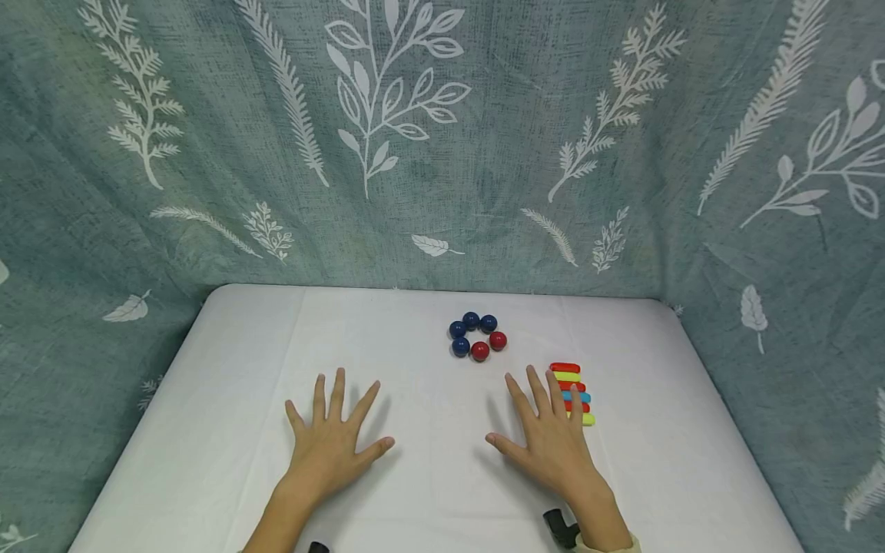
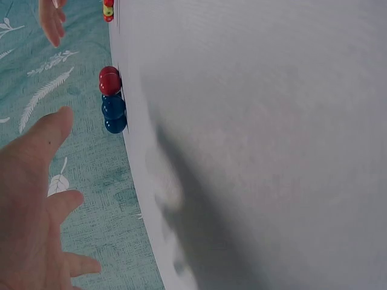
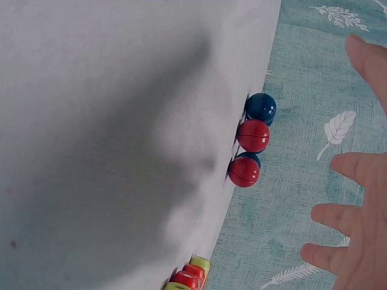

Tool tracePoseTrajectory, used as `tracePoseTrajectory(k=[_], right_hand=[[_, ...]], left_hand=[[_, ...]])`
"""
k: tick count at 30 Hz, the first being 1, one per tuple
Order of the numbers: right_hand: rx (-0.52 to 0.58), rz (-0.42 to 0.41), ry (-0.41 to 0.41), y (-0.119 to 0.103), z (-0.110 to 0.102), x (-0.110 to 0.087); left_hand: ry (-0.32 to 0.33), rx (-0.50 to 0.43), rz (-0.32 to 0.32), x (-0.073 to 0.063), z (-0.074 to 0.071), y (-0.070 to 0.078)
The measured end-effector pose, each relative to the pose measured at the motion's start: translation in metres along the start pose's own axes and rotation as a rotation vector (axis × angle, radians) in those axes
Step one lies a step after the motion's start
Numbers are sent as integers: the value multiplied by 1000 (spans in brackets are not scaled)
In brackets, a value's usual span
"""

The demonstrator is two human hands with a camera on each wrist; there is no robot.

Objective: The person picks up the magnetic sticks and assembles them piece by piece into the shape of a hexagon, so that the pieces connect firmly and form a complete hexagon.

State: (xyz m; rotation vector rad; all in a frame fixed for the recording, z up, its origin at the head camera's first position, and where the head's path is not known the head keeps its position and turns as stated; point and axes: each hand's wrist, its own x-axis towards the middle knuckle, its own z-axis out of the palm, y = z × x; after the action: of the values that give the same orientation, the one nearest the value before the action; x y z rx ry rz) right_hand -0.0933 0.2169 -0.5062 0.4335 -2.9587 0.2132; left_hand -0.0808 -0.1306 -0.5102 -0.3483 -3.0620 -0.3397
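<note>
My left hand (image 1: pixel 330 449) is held above the white table with its fingers spread and nothing in it. My right hand (image 1: pixel 553 449) also has spread fingers and holds nothing. Beyond the hands, a ring is laid out from several shiny dark blue balls (image 1: pixel 458 329) and two red balls (image 1: pixel 480 352). Short rounded sticks in red (image 1: pixel 565 368), yellow-green and light blue lie in a row by the right hand. From the head view, the right fingers partly cover this row. Both wrist views show the balls beyond the fingertips, apart from the hands.
A white cloth covers the table (image 1: pixel 429 476). Behind it and along its sides hangs a green-blue curtain (image 1: pixel 484 153) with white leaf prints. Near the right wrist a black device (image 1: pixel 561 528) shows.
</note>
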Motion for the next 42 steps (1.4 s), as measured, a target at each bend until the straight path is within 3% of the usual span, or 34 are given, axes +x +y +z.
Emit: tracePoseTrajectory(k=[23,29,34,42], right_hand=[[24,-9,46,7,-4,-3],[41,-10,59,18,-2,-10],[33,-3,75,30,-2,-17],[53,30,80,48,-5,-28]], left_hand=[[23,-40,29,7,1,-3],[14,-101,61,18,2,-1],[-46,-148,90,30,2,4],[-75,-224,108,56,4,11]])
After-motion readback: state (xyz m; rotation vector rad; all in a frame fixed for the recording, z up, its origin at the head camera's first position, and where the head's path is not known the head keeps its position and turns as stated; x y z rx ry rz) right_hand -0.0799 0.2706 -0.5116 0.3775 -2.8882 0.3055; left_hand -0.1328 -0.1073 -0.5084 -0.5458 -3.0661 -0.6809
